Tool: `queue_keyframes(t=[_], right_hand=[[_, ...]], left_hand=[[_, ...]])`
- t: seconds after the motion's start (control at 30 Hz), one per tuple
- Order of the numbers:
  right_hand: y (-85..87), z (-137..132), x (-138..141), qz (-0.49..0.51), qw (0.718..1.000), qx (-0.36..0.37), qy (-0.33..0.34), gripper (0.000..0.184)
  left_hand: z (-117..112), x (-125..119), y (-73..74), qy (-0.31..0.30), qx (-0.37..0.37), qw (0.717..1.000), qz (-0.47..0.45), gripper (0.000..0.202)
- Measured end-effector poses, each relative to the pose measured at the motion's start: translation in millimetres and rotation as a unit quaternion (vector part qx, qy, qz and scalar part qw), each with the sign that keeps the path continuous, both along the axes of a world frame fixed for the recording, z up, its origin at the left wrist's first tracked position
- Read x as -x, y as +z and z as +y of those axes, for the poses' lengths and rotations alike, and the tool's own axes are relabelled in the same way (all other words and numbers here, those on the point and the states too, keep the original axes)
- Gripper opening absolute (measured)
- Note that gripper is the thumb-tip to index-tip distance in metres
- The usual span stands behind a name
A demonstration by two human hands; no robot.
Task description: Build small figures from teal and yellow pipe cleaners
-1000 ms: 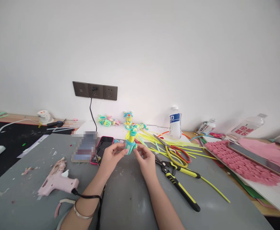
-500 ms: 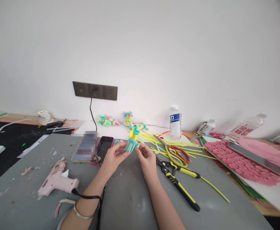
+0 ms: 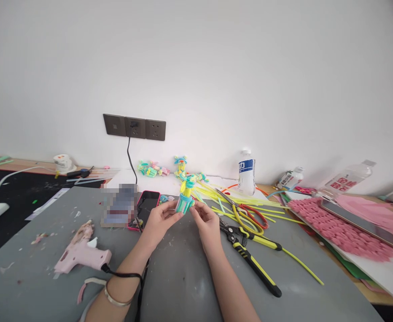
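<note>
Turquoise and yellow in the head view: small fuzzy figure (image 3: 185, 197), slightly tilted, over the grey surface (image 3: 179, 286). Pinched low down between both hands, left hand (image 3: 161, 220) and right hand (image 3: 207, 220), with fingers curled narrowly around its striped base. Behind it, near the wall (image 3: 196, 80), blue-topped figure (image 3: 180, 166) of similar make. Just beside the right hand, black-and-yellow pliers (image 3: 255, 264); farther back, yellow-handled scissors (image 3: 249, 220) among loose yellow strips (image 3: 266, 202). Near the left hand, pink-rimmed phone (image 3: 148, 203). Farther left, pink glue gun (image 3: 82, 256), with cord (image 3: 124, 275) across the left forearm (image 3: 126, 289).
</note>
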State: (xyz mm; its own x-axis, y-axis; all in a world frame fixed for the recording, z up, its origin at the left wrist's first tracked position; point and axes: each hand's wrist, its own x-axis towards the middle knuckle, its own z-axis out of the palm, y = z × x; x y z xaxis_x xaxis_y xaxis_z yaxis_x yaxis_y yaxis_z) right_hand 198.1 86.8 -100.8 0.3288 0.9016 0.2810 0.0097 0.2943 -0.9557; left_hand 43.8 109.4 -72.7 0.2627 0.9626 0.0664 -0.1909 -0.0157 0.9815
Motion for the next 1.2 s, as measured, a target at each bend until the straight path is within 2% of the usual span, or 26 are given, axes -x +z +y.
queue_keyframes(t=[0.17,0.27,0.4,0.47,0.5,0.57,0.63,0.67,0.73,0.77,0.83,0.9,0.97,1.0,1.1,1.2], right_hand=[[3.1,-1,1,0.005,1.0,0.012,-0.004,0.03],[8.7,-3,1,0.004,0.999,0.003,-0.035,0.03],[18.9,-13,3,-0.053,0.988,-0.068,-0.126,0.025],[28.3,-22,13,-0.105,0.979,-0.117,-0.132,0.021],[34.5,-28,22,-0.136,0.974,-0.142,-0.112,0.018],[48.6,-39,48,-0.201,0.961,-0.187,-0.017,0.016],[61.9,-48,81,-0.26,0.935,-0.201,0.131,0.017],[67.1,-51,99,-0.289,0.912,-0.202,0.21,0.015],[72.7,-54,133,-0.363,0.869,-0.208,0.262,0.009],[72.8,-54,147,-0.412,0.851,-0.193,0.262,0.017],[67.3,-52,172,-0.5,0.819,-0.15,0.237,0.036],[54.1,-49,192,-0.55,0.799,-0.127,0.208,0.058],[34.8,-46,207,-0.563,0.797,-0.132,0.172,0.082],[24.2,-44,214,-0.561,0.802,-0.137,0.15,0.088],[-1.0,-38,225,-0.564,0.806,-0.137,0.119,0.084],[-3.0,-35,223,-0.571,0.797,-0.125,0.154,0.08]], left_hand=[[-2,-1,3.5,0.023,0.024,0.999,-0.024,0.046],[-2,0,3.3,0.04,0.023,0.998,-0.039,0.046],[2,1,-0.9,0.078,0.01,0.995,-0.057,0.048],[5,1,-4.5,0.092,0.001,0.994,-0.063,0.046],[7,1,-6.3,0.095,-0.001,0.993,-0.066,0.044],[10,0,-9.0,0.085,0.005,0.993,-0.078,0.044],[10,0,-9.3,0.086,0.014,0.992,-0.086,0.046],[9,0,-8.4,0.085,0.012,0.993,-0.084,0.045],[6,1,-5.1,0.085,0.001,0.993,-0.08,0.042],[3,1,-3.2,0.084,-0.007,0.994,-0.075,0.04],[0,2,-0.4,0.085,-0.013,0.994,-0.072,0.038],[-1,3,0.1,0.088,-0.012,0.993,-0.074,0.038],[1,2,-1.5,0.088,-0.007,0.993,-0.08,0.04],[2,2,-2.8,0.088,-0.005,0.993,-0.083,0.041],[5,1,-6.3,0.092,-0.011,0.992,-0.091,0.042],[5,0,-6.3,0.095,-0.019,0.992,-0.084,0.041]])
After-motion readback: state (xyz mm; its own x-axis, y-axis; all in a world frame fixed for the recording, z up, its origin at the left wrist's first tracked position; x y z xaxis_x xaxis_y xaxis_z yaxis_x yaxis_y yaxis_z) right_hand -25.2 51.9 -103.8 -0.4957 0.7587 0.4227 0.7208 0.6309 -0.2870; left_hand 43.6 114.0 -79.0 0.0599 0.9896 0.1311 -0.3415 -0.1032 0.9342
